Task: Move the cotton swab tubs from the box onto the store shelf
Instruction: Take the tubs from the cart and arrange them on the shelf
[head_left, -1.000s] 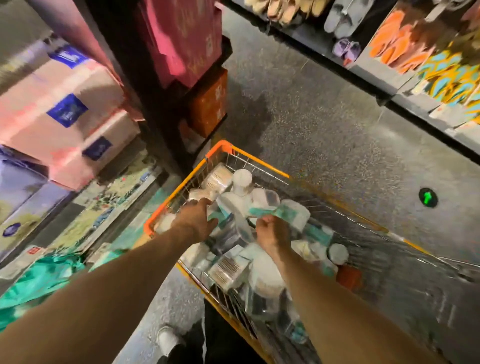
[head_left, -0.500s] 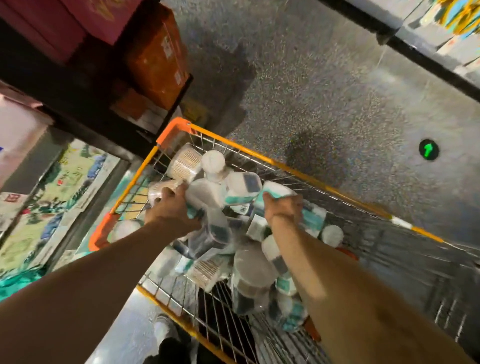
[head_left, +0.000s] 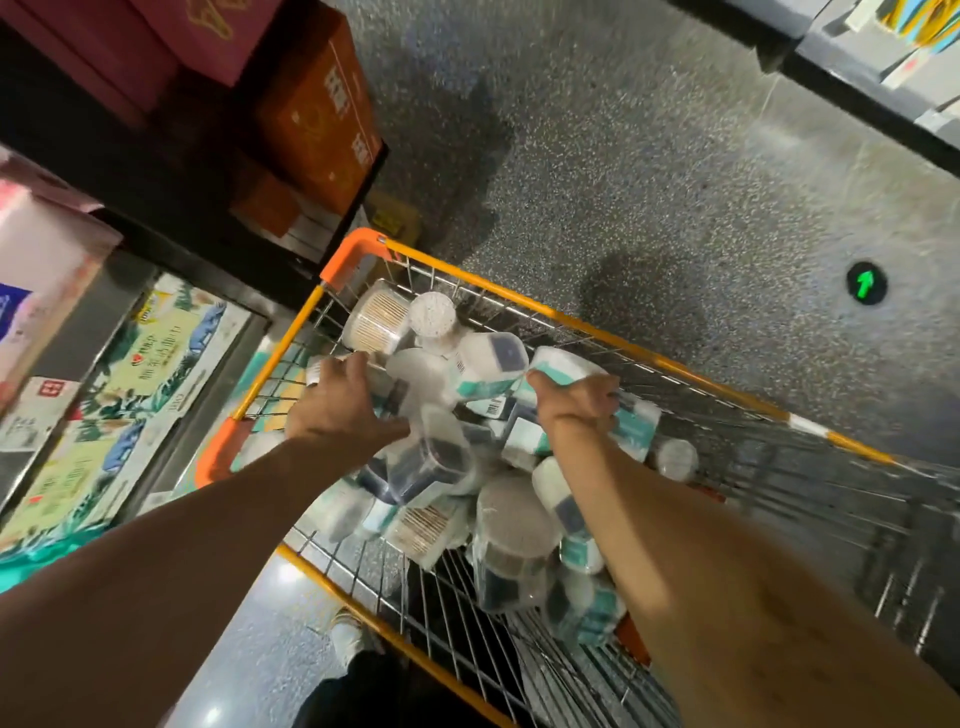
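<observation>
Now left hand (head_left: 343, 410) and right hand (head_left: 576, 400) each clutch cotton swab tubs (head_left: 493, 358). Overfull grips might spill some.

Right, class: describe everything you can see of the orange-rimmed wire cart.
The wire cart is a metal grid basket with an orange rim and orange corner pieces, over speckled floor, beside the store shelf. A jumbled heap of cotton swab tubs lies inside; the left hand and right hand grip tubs there.
</observation>
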